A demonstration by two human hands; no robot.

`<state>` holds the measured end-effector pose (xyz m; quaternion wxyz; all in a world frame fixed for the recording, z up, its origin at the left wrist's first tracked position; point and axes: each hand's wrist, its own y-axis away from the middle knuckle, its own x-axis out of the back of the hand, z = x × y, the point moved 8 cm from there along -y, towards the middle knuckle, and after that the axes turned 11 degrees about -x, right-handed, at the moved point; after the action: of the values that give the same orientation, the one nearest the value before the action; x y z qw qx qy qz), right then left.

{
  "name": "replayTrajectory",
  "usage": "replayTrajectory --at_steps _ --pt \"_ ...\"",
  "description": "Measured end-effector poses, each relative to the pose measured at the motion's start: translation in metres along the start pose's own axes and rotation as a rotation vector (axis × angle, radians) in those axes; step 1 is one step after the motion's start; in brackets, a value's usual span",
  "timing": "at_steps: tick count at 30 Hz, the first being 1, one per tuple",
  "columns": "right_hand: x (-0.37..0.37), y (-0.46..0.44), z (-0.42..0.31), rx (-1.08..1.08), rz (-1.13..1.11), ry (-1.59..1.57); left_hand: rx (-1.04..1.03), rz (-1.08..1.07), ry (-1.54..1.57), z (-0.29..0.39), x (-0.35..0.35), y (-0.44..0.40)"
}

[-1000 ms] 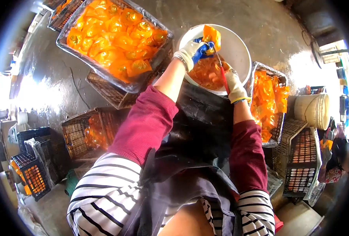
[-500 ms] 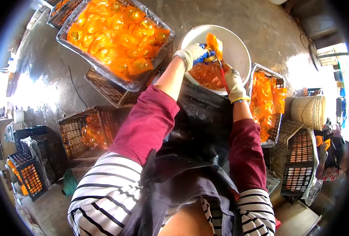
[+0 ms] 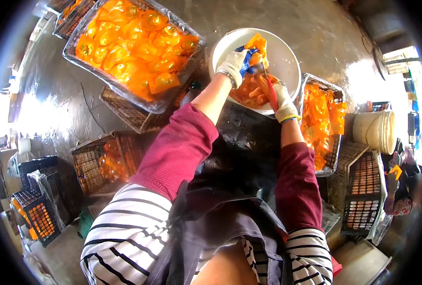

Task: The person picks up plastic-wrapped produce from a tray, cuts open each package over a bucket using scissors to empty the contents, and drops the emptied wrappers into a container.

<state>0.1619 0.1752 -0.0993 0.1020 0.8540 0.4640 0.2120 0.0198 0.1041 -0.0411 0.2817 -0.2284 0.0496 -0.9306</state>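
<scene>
My left hand [image 3: 234, 64], in a white glove with blue at the fingers, is closed on an orange plastic packet [image 3: 260, 46] above a white bucket [image 3: 290, 56]. My right hand [image 3: 284, 102], in a whitish glove with a yellow cuff edge, is wrapped round a red-handled tool [image 3: 270, 92]. The tool's narrow tip points up toward the packet; whether it is a knife or scissors I cannot tell. Below both hands, orange-red pieces [image 3: 249, 92] lie in the bucket. The left fingertips are partly hidden behind the packet.
A plastic-lined crate [image 3: 99, 70] heaped with orange packets stands at upper left, above another crate [image 3: 125, 110]. Right of the bucket sits a crate of orange plastic [image 3: 321, 123]. Stacked crates [image 3: 363, 190], a cream bucket [image 3: 374, 130] and another person [image 3: 403, 190] are farther right.
Both hands stay over the bucket. The orange packet has tilted and turned, and my left hand has shifted slightly. The view has moved a little.
</scene>
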Motion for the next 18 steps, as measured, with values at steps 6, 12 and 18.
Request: replayTrajectory --at_steps 6,12,18 --pt "-0.006 0.029 -0.018 -0.201 -0.076 -0.423 -0.061 -0.036 0.733 0.033 -0.015 0.007" --pt "0.004 0.034 -0.022 -0.228 0.036 -0.142 0.369 -0.084 -0.033 -0.015 -0.007 0.001" --pt "0.017 0.041 -0.052 -0.028 0.369 0.399 0.405 0.022 -0.206 0.006 0.015 0.007"
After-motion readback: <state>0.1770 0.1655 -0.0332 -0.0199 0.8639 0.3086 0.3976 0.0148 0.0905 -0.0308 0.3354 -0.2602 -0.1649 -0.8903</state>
